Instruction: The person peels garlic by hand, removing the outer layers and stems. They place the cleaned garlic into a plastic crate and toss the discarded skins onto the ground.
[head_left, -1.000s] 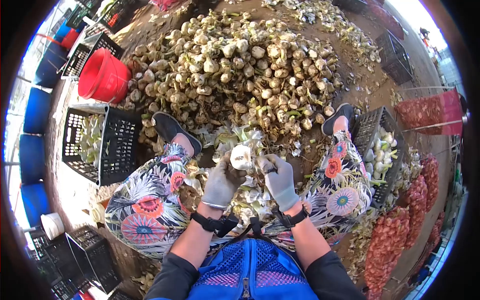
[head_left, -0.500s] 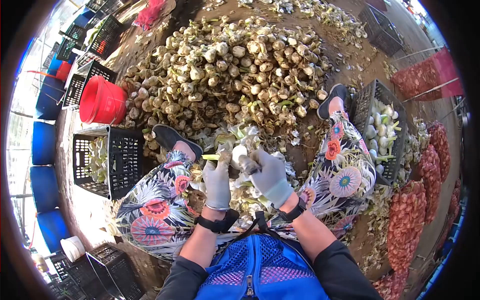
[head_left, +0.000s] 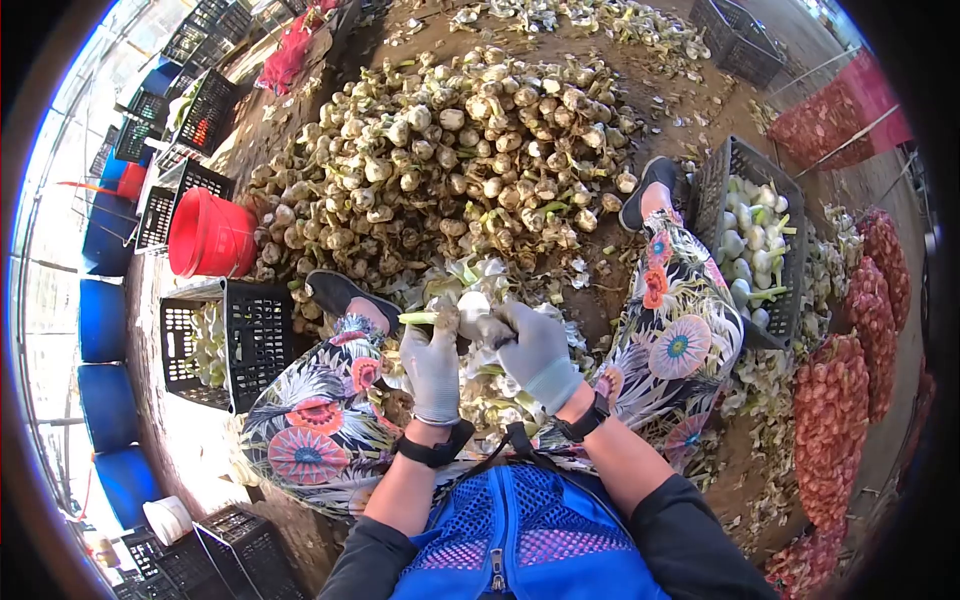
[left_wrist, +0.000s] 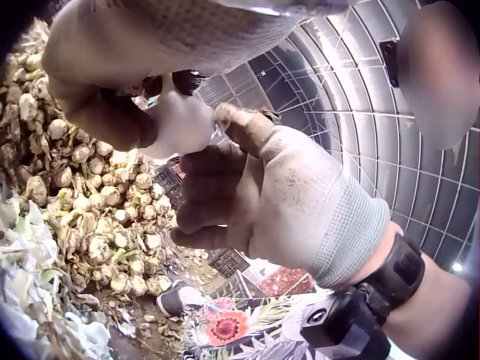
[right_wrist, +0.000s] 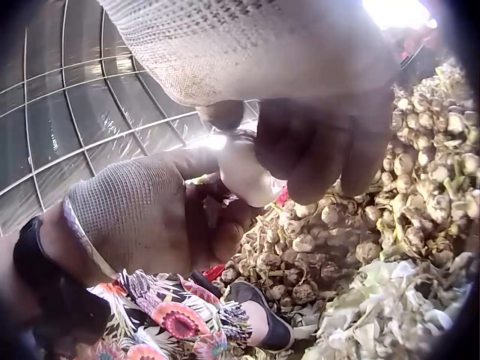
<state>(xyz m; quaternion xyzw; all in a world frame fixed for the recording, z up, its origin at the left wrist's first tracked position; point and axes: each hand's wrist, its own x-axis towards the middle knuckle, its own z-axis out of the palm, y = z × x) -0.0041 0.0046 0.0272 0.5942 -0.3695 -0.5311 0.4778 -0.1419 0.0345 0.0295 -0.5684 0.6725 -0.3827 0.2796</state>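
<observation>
A pale, peeled-looking garlic bulb is held between the two gloved hands, in front of the body. My left hand grips it, with its green stem sticking out to the left past the thumb. From the other side my right hand pinches the bulb's edge with soiled glove fingertips. In the left wrist view the bulb shows smooth and white, and the right hand has its fingers curled at it. The right wrist view has the bulb partly hidden behind fingers.
A large garlic heap lies ahead, with loose peelings between the feet. A black crate of cleaned garlic stands right, another crate left beside a red bucket. Filled red net sacks lie at far right.
The bulb has been turned, so its green stem now points left. The right hand has closed in on the bulb. The head view has shifted and rotated.
</observation>
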